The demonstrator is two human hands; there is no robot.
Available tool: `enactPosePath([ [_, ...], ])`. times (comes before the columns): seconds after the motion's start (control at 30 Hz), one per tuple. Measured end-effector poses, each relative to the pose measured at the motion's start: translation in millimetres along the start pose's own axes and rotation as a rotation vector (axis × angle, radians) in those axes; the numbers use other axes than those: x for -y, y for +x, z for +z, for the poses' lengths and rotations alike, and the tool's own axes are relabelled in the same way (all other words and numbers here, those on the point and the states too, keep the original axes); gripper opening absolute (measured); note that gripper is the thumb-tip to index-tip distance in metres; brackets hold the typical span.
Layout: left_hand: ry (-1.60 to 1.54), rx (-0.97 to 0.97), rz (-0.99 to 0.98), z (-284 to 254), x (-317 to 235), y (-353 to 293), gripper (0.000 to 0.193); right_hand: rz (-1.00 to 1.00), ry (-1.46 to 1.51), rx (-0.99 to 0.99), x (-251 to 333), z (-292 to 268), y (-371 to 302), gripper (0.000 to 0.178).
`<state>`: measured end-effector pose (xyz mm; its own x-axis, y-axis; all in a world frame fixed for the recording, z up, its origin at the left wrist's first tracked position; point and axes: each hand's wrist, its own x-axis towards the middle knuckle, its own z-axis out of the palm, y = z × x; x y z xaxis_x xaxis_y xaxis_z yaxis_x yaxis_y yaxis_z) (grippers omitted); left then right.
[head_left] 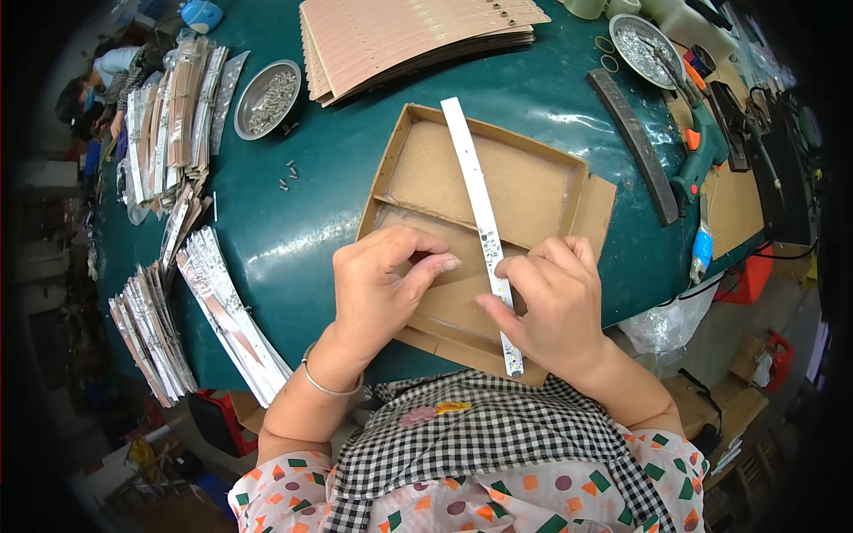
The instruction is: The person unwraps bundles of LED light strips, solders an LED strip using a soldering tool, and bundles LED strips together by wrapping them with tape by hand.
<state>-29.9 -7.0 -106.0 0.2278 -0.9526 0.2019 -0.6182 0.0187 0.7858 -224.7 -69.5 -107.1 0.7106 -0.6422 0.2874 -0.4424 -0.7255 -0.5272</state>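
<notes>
A long, narrow white LED strip board [474, 182] lies slantwise across a shallow, divided cardboard box [385, 169], its near end by the box's front edge. Small components and yellowish LEDs show along its lower half. My right hand [555, 302] is curled over that lower half, with thumb and forefinger at the board. Left of the board, my left hand [384, 274] is closed in a pinch, thumb and forefinger tips close together and apart from the strip. Whatever may sit between those tips is too small to make out.
Bundled strips [222, 306] lie at left, with more stacks [178, 124] behind. A metal bowl of small parts [268, 99], loose screws [289, 175] and pinkish panels [418, 40] stand farther back. At right are a dark bar [633, 147], a green power tool [702, 147] and another bowl [644, 51].
</notes>
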Motion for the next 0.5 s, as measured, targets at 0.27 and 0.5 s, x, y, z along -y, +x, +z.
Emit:
enactPosePath([
  [0.27,0.15,-0.236,0.081,-24,7,-23,0.016,0.019,0.246,-0.059,2,-4,3,0.021],
  [0.5,0.309,-0.435,0.072,-23,20,-53,0.017,-0.048,0.403,-0.014,-17,-11,10,0.022],
])
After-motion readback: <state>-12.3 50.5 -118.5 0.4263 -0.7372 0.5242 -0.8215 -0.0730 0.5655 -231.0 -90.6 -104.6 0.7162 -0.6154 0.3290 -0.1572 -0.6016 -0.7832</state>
